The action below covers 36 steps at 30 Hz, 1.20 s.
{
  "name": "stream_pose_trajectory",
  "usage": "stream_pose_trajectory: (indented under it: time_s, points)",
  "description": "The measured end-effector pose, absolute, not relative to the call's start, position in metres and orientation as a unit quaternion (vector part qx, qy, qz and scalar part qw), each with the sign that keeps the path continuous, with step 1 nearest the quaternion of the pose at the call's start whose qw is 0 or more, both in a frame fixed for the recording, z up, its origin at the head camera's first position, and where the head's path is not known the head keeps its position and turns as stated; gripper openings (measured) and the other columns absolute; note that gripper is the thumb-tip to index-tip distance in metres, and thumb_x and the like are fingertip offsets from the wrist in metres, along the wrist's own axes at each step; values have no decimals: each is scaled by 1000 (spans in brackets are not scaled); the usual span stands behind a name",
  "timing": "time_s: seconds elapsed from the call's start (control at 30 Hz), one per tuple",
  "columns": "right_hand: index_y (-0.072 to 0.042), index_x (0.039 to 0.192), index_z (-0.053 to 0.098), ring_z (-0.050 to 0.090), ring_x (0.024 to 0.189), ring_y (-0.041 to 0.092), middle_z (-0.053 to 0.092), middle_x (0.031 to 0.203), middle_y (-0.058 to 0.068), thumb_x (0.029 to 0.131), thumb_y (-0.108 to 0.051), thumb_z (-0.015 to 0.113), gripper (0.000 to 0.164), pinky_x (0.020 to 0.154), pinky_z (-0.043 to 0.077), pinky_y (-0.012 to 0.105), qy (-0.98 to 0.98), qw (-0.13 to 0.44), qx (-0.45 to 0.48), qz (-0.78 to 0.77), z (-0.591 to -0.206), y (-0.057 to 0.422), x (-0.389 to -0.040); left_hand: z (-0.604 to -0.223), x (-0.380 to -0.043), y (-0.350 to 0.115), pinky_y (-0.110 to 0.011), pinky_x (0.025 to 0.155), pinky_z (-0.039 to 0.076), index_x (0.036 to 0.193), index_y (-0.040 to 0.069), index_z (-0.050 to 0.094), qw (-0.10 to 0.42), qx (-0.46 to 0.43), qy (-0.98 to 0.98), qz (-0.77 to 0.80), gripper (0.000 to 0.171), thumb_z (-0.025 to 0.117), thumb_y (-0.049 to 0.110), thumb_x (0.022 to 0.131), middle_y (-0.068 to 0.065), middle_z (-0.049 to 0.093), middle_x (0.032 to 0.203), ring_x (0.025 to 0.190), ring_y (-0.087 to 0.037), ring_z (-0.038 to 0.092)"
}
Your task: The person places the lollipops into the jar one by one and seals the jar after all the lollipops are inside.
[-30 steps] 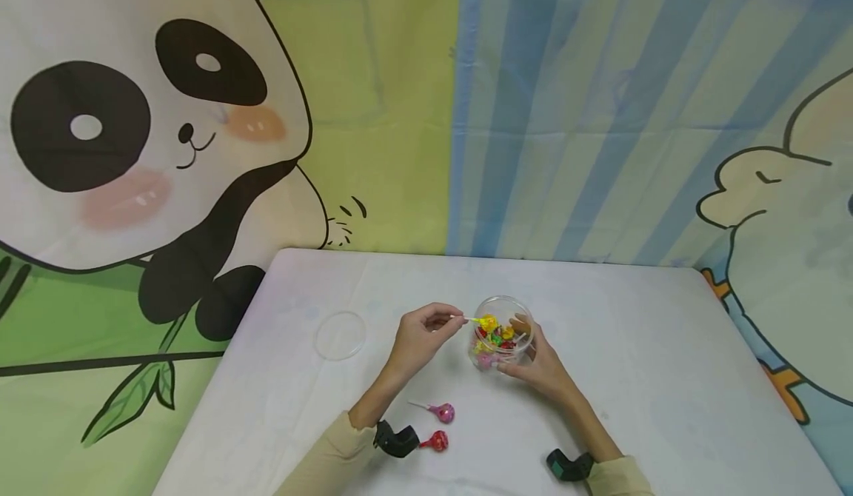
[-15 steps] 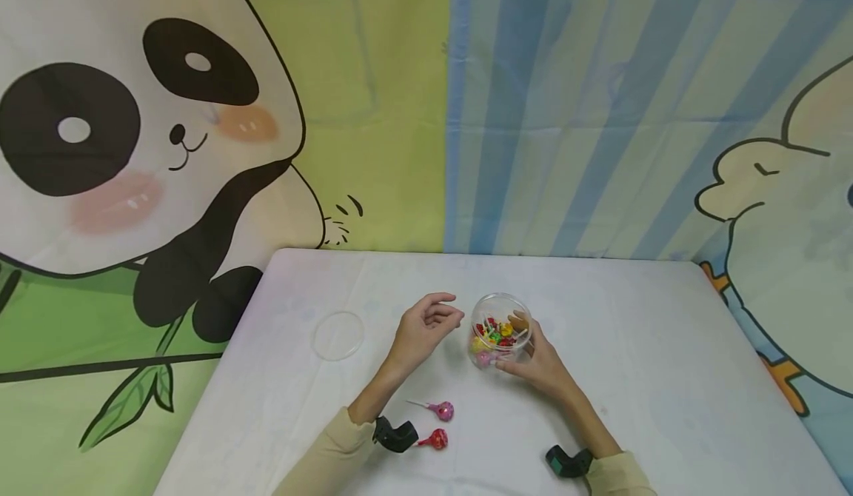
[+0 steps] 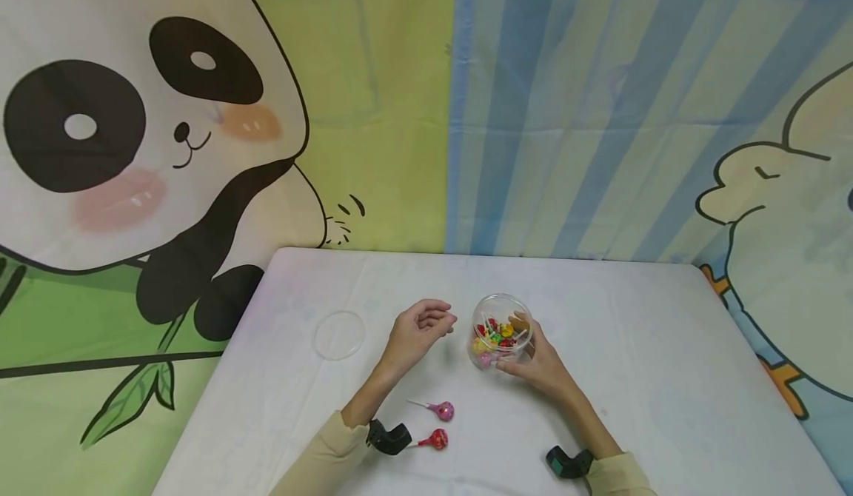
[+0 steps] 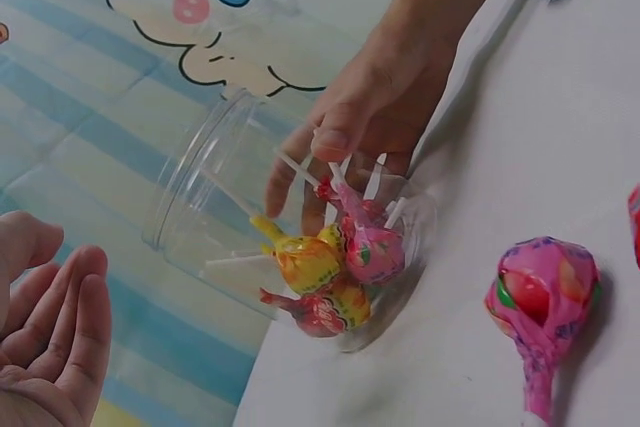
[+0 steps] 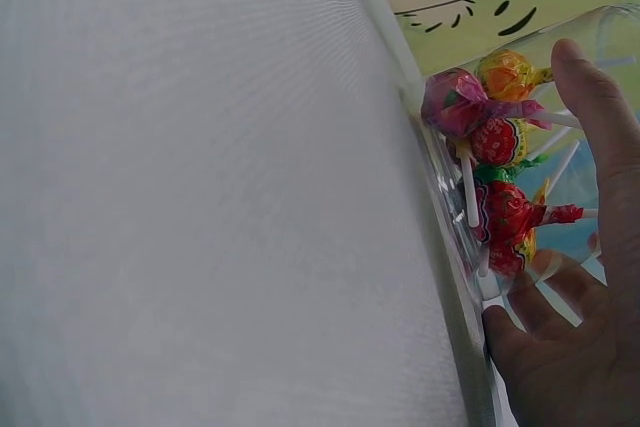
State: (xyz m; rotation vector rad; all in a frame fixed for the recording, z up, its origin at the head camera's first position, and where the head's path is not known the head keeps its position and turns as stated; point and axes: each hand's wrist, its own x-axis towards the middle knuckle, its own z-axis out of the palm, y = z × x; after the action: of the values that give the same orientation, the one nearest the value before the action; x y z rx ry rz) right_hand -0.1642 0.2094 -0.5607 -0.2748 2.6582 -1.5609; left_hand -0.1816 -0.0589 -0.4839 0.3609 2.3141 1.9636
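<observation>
A clear round jar [image 3: 503,305] stands on the table with several wrapped lollipops [image 4: 310,265] inside, yellow, pink, red and green. My right hand [image 3: 543,363] grips the jar from its right side, thumb and fingers around the wall, as the right wrist view also shows. To the left of the jar my left hand [image 3: 415,331] hovers with relaxed, slightly bent fingers, holding nothing. Nearer to me lie a pink lollipop [image 3: 443,411] and a red lollipop [image 3: 437,439], the red one's stick passing beside the left wrist's black camera.
A clear round lid [image 3: 340,335] lies flat at the left on the white table [image 3: 653,348]. Black cameras [image 3: 569,463] sit on both wrists. Behind the table's far edge hangs a printed cloth [image 3: 386,185] with a panda and stripes.
A yellow lollipop pinched in my left hand over the jar's mouth has been let go into the jar. The left hand has drawn back slightly left; the right hand keeps its place.
</observation>
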Motion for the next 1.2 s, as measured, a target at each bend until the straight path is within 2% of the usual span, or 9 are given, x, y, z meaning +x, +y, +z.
stream_pose_trajectory:
  time_s: [0.13, 0.33, 0.43, 0.57, 0.67, 1.0, 1.2]
  points:
    - [-14, 152, 19, 31, 144, 40, 36, 155, 14, 76, -33, 83, 101, 111, 29, 60, 861, 28, -83, -501, -560, 208, -163, -489, -179, -64, -20, 74, 56, 111, 7, 65, 40, 119, 753, 646, 24, 68, 19, 91, -14, 71, 99, 81, -10, 68]
    - [-14, 152, 19, 30, 144, 41, 35, 155, 14, 76, -33, 82, 100, 111, 30, 60, 862, 33, -76, -501, -560, 209, -163, -499, -175, -75, -21, 74, 56, 109, 7, 66, 45, 121, 756, 642, 28, 70, 27, 90, -17, 71, 99, 84, -19, 70]
    - [-13, 152, 20, 30, 144, 41, 35, 155, 15, 76, -31, 83, 100, 112, 28, 61, 857, 34, -78, -509, -559, 208, -163, -502, -171, -84, -19, 72, 55, 110, 5, 66, 79, 133, 774, 614, 31, 69, 29, 90, -16, 72, 99, 87, -28, 70]
    - [-13, 152, 20, 31, 144, 40, 36, 154, 14, 75, -32, 83, 100, 112, 29, 61, 857, 33, -84, -507, -560, 207, -164, -512, -164, -104, -18, 73, 51, 108, 9, 69, 133, 223, 834, 488, 26, 67, 28, 92, -3, 73, 95, 85, -16, 67]
    - [-15, 152, 19, 32, 143, 40, 37, 154, 13, 75, -34, 83, 102, 111, 30, 60, 862, 32, -81, -499, -562, 208, -165, -522, -161, -116, -18, 74, 50, 105, 14, 71, 138, 288, 862, 394, 19, 67, 26, 92, 8, 70, 92, 81, 1, 59]
    - [-14, 152, 20, 30, 144, 39, 37, 154, 14, 75, -27, 84, 101, 113, 28, 60, 848, 32, -92, -521, -558, 208, -164, -546, -146, -135, -15, 70, 48, 96, 20, 74, 155, 307, 868, 358, 10, 72, 25, 88, 13, 63, 86, 75, 4, 53]
    - [-14, 151, 21, 32, 144, 38, 37, 154, 13, 75, -30, 84, 100, 112, 29, 59, 855, 30, -85, -511, -559, 208, -164, -548, -144, -134, -14, 71, 45, 90, 27, 73, 151, 313, 879, 327, 7, 75, 30, 85, 16, 58, 85, 76, 3, 50]
